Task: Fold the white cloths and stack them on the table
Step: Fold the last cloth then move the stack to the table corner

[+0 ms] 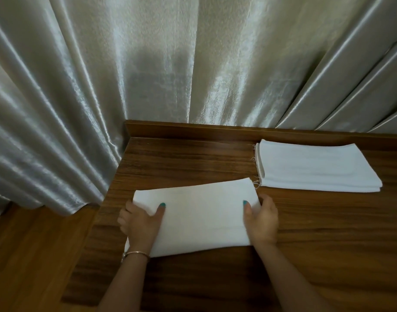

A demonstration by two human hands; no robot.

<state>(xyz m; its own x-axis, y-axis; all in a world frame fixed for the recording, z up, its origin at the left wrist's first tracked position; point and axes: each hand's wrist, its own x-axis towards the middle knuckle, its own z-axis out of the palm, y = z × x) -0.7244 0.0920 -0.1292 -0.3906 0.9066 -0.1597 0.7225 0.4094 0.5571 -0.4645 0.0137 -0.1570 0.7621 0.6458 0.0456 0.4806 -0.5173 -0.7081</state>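
On the worktop (193, 158), both hands gripped a folded cloth (199, 217): left hand (140, 224) and right hand (261, 221) fingers pinched its side edges. Stack (316, 166) sat just beside it.

Both bare forearms reach forward, side by side. The left hand (140, 224) lies thumb up, fingers curled under at its outer side, a thin bangle (135, 253) at the wrist. The right hand (261, 219) mirrors it, thumb up, fingers curled round its outer side.
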